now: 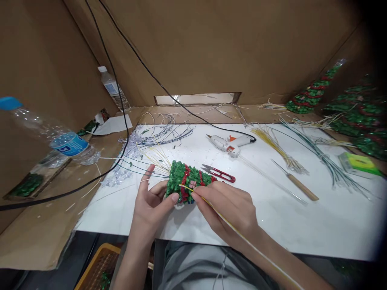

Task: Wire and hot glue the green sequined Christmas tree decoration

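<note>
My right hand, angled in from my right, pinches a yellow wire over the tree, which my left hand, one finger raised, grips by its wide end, sideways at the table, with snips and glue gun beyond.

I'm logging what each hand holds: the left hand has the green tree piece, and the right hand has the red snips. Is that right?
Not quite: in the head view, the right hand holds a thin yellow-and-white strand; the red snips lie on the white tabletop. The left hand does have the green tree piece.
</note>
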A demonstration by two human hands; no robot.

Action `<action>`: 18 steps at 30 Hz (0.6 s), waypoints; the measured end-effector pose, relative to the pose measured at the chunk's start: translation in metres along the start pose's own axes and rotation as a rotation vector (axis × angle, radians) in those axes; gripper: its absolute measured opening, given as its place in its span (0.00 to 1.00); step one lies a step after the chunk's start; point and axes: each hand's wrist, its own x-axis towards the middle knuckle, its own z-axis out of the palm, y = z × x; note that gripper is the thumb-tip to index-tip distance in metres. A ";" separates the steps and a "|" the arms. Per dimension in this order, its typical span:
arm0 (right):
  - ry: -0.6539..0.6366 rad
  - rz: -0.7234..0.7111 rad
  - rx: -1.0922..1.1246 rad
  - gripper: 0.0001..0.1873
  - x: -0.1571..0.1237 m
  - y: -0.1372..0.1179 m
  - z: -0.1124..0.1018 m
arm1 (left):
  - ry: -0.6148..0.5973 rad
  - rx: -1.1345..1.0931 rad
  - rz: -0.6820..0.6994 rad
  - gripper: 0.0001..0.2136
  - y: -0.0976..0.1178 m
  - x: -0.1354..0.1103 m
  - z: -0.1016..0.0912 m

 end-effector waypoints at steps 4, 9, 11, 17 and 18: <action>-0.044 -0.134 -0.081 0.05 -0.002 -0.002 -0.001 | 0.113 0.014 0.029 0.46 -0.006 0.000 0.001; -0.093 -0.195 -0.117 0.05 -0.005 -0.002 -0.002 | 0.152 0.087 0.058 0.39 -0.012 0.001 -0.003; -0.105 -0.189 -0.111 0.03 -0.002 -0.002 -0.002 | 0.148 0.167 0.078 0.36 -0.015 0.003 -0.008; -0.073 -0.164 -0.132 0.05 0.011 -0.007 0.000 | 0.148 0.497 0.095 0.17 -0.013 0.002 -0.012; -0.075 -0.175 -0.141 0.05 0.013 -0.008 0.000 | 0.149 0.537 0.097 0.15 -0.011 0.001 -0.011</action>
